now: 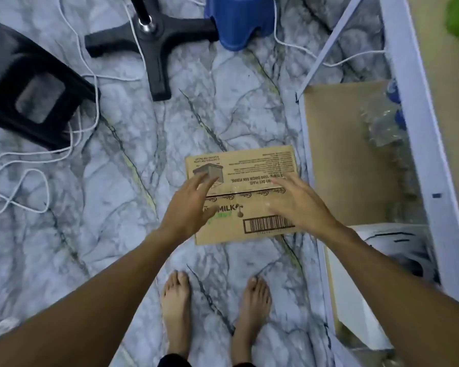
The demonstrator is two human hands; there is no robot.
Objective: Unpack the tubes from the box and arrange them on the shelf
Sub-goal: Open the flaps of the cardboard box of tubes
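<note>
Grey-veined marble flooring (112, 186) is filling most of the view from above, with a white shelf unit (406, 107) running down the right edge, its brown lower board (339, 144) showing behind the white frame. Clear plastic-wrapped bottles (384, 128) are lying on that board toward its right side. A black stool (27, 86) is standing at the left and a black fan base (149, 41) at the top, a blue plastic stool (236, 19) touching one of its feet, while white cables (19, 186) are trailing across the floor around them. A closed cardboard box (249, 165), printed with the word MILK and a barcode, is sitting on the floor just beside the shelf's left edge; no tubes are showing. A person is standing over it, two bare feet (215, 308) near its closer side. The left hand (188, 207) and right hand (300, 205) are both reaching over the box top with fingers spread loose, gripping nothing; whether they are touching the cardboard cannot be told.
</note>
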